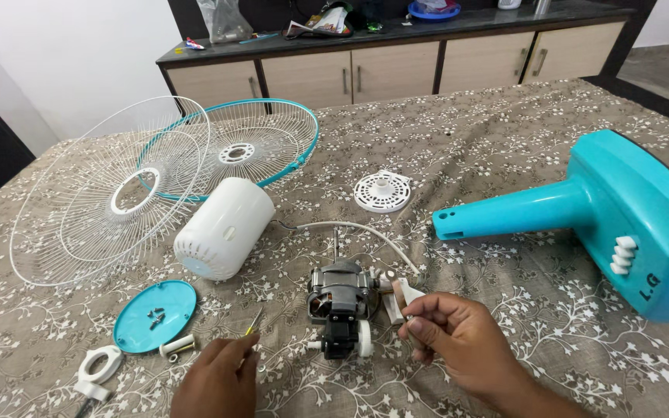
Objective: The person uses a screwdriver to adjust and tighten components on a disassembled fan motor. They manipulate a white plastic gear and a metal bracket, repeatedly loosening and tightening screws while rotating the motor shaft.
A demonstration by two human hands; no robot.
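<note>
**Stripped fan motor steadied for screwdriver work**

Far left: white wire fan guard (110, 193) lying flat on the floral bedcover (505, 139), overlapping a second guard with a teal rim (235, 151). Below: round teal cap (155, 315) holding a few small dark screws (156, 316); white ring-shaped clamp (100, 365) and a small white cylinder (177, 346) just beside it. White motor housing (222, 228) on its side, near the guards.

Left hand (214, 379) at the bottom edge, fingers closed around a slim screwdriver (253, 321), tip pointing up toward the bare motor (340, 298). Motor sitting centre, apart from its housing, windings exposed, shaft upward, white cord (365, 229) curving off behind it. Right hand (458, 340) pinching a white bracket piece (398, 298) on the motor's right side, thumb and forefinger together on it.

Best practice, judging from this: keep the right-hand pinch firm so the motor cannot roll; seat the screwdriver tip squarely before turning; drop any freed screw into the teal cap with the others.

Further right: small white round grille (382, 191), then the teal fan stand (582, 217) on its side, white switch buttons (625, 255) showing. Dark-topped cabinet (389, 70) behind.
</note>
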